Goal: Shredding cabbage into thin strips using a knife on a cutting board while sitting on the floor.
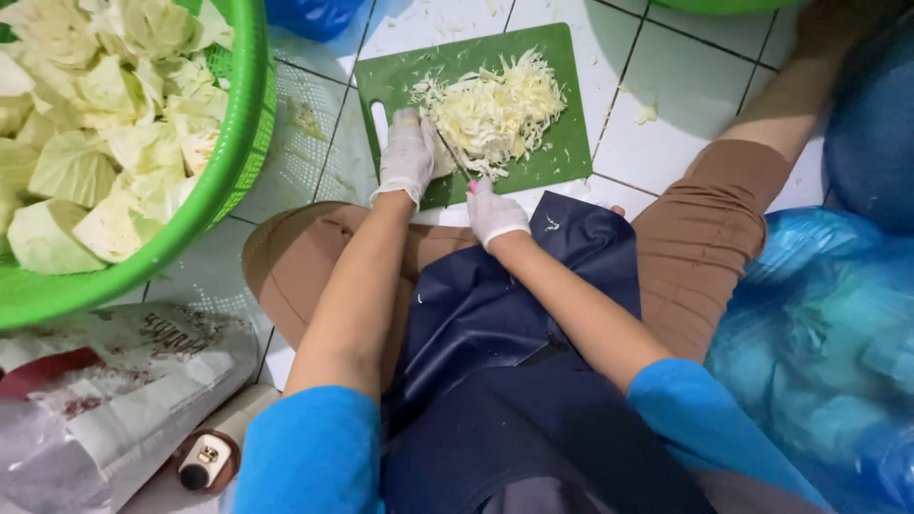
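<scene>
A green cutting board lies on the white tiled floor in front of my crossed legs. A pile of shredded cabbage covers its middle. My left hand, in a white glove, presses a piece of cabbage at the pile's left edge. My right hand, also gloved, grips a knife with a pink handle; its blade points up into the cabbage right beside my left fingers.
A large green basket holding several cabbage chunks stands at the left. A printed plastic sack and a small bottle lie at the lower left. Blue plastic bags crowd the right. A dark apron covers my lap.
</scene>
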